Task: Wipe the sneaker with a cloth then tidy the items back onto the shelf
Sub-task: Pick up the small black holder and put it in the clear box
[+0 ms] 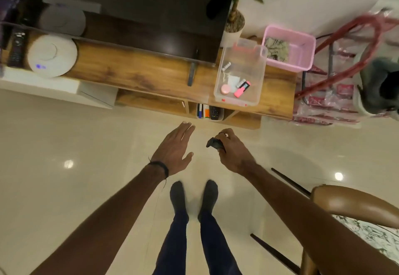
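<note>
— Two hands over a pale tiled floor (64, 199); what is the biggest thing ahead?
— A wooden shelf (140, 73) runs across from ten to two o'clock, with a dark TV (151, 4) standing on it.
— And at the far right?
— At three o'clock a clear bag with red handles (336, 76), and a grey sneaker (380, 88) sits just beside it, cut by the frame edge. I see no cloth I can be sure of.
— What is on the shelf top?
— At one o'clock a clear box (241, 73) with a pink marker (242, 89) and small bits inside; a pink basket (289, 47) touches its far corner. At ten o'clock a white round device (53, 55) beside a remote (17, 47).
— Lower down?
— A chair (354, 205) at five o'clock, and the person's legs in dark trousers at six.
— The hands?
— The left hand (174, 149) is spread flat, fingers straight, holding nothing. The right hand (233, 151) is curled around a small black object (212, 143), too blurred to name. Both hover in front of the shelf, well apart from the sneaker.
</note>
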`<state>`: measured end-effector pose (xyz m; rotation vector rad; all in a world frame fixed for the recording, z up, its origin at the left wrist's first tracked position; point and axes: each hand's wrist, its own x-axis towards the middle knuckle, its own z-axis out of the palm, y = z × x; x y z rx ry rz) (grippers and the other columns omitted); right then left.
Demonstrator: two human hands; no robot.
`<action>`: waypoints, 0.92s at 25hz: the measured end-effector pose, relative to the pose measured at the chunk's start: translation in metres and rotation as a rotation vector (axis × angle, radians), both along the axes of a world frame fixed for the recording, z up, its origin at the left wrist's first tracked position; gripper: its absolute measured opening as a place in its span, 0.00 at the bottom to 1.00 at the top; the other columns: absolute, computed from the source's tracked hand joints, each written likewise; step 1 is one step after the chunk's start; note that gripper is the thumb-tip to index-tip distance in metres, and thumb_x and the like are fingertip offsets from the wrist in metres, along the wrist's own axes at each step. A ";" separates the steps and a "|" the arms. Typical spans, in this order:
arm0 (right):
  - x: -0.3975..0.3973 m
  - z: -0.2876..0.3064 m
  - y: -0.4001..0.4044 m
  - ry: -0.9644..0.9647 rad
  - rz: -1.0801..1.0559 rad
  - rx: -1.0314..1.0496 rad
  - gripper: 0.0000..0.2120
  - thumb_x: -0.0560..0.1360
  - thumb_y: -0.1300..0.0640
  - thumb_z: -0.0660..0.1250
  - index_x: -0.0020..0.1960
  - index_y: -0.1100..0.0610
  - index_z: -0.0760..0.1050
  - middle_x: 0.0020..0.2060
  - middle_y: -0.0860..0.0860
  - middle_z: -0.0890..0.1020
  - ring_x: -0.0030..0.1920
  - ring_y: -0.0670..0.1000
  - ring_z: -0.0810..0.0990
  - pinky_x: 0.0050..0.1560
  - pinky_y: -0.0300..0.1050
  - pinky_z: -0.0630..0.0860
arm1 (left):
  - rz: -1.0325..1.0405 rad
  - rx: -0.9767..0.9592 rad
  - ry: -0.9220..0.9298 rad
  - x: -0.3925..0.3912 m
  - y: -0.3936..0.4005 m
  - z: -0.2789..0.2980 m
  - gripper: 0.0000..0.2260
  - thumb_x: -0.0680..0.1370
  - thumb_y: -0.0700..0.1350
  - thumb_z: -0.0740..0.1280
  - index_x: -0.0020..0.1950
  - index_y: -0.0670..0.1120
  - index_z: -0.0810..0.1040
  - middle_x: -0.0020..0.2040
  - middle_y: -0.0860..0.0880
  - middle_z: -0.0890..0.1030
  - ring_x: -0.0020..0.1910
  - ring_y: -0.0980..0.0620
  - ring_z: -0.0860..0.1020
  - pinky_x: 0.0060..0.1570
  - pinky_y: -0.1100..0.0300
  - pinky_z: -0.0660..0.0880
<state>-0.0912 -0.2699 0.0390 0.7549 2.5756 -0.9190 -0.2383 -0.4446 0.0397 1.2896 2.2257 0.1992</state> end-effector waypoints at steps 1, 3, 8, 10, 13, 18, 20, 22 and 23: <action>-0.004 -0.026 0.002 0.001 0.002 -0.002 0.14 0.79 0.64 0.65 0.64 0.58 0.74 0.66 0.54 0.69 0.56 0.55 0.76 0.55 0.46 0.77 | -0.022 -0.014 0.008 -0.003 0.002 -0.023 0.36 0.82 0.54 0.64 0.84 0.47 0.48 0.84 0.47 0.49 0.83 0.48 0.49 0.79 0.54 0.49; -0.015 -0.083 0.009 0.029 0.010 0.012 0.14 0.79 0.64 0.65 0.64 0.58 0.74 0.65 0.54 0.70 0.56 0.56 0.76 0.55 0.48 0.78 | -0.057 -0.013 0.025 -0.011 0.008 -0.072 0.36 0.82 0.55 0.64 0.84 0.48 0.47 0.84 0.48 0.49 0.83 0.48 0.49 0.79 0.53 0.50; -0.044 -0.205 0.028 0.073 0.006 0.081 0.14 0.79 0.63 0.66 0.65 0.57 0.74 0.67 0.55 0.69 0.59 0.57 0.76 0.59 0.52 0.79 | -0.038 0.047 0.044 -0.027 0.020 -0.167 0.36 0.82 0.54 0.64 0.83 0.46 0.50 0.84 0.47 0.51 0.82 0.48 0.52 0.79 0.53 0.54; -0.054 -0.247 0.036 0.086 0.011 0.124 0.16 0.79 0.63 0.66 0.66 0.57 0.73 0.69 0.56 0.69 0.61 0.58 0.76 0.61 0.53 0.78 | -0.070 0.048 0.043 -0.032 0.022 -0.202 0.35 0.82 0.55 0.63 0.83 0.46 0.49 0.84 0.47 0.50 0.83 0.49 0.51 0.79 0.54 0.53; -0.069 -0.294 0.051 0.104 -0.017 0.139 0.19 0.78 0.64 0.65 0.68 0.59 0.72 0.69 0.58 0.68 0.61 0.60 0.76 0.63 0.55 0.77 | -0.091 0.034 0.028 -0.038 0.023 -0.246 0.36 0.82 0.55 0.63 0.83 0.46 0.49 0.84 0.48 0.50 0.83 0.49 0.51 0.80 0.53 0.54; -0.096 -0.337 0.076 0.115 -0.164 0.191 0.20 0.79 0.59 0.66 0.69 0.55 0.70 0.70 0.58 0.68 0.62 0.60 0.77 0.63 0.55 0.77 | -0.059 0.078 0.015 -0.046 0.032 -0.289 0.36 0.81 0.54 0.66 0.83 0.44 0.52 0.83 0.46 0.53 0.82 0.48 0.52 0.79 0.51 0.57; -0.113 -0.349 0.083 0.105 -0.262 0.213 0.18 0.79 0.58 0.66 0.68 0.55 0.71 0.68 0.59 0.70 0.61 0.61 0.78 0.61 0.55 0.76 | -0.032 0.110 0.003 -0.048 0.039 -0.299 0.36 0.81 0.53 0.67 0.83 0.44 0.53 0.83 0.46 0.55 0.82 0.48 0.53 0.79 0.51 0.58; -0.133 -0.358 0.089 0.078 -0.370 0.227 0.15 0.80 0.57 0.65 0.66 0.57 0.73 0.66 0.59 0.73 0.62 0.60 0.76 0.61 0.53 0.74 | -0.004 0.134 0.000 -0.049 0.045 -0.305 0.36 0.81 0.52 0.67 0.83 0.45 0.53 0.83 0.47 0.54 0.82 0.49 0.53 0.78 0.54 0.56; -0.143 -0.362 0.090 0.065 -0.411 0.227 0.14 0.80 0.57 0.65 0.64 0.57 0.75 0.64 0.58 0.74 0.63 0.59 0.76 0.61 0.51 0.74 | 0.004 0.147 0.000 -0.049 0.048 -0.307 0.36 0.81 0.52 0.67 0.83 0.45 0.53 0.83 0.47 0.54 0.82 0.50 0.53 0.78 0.55 0.55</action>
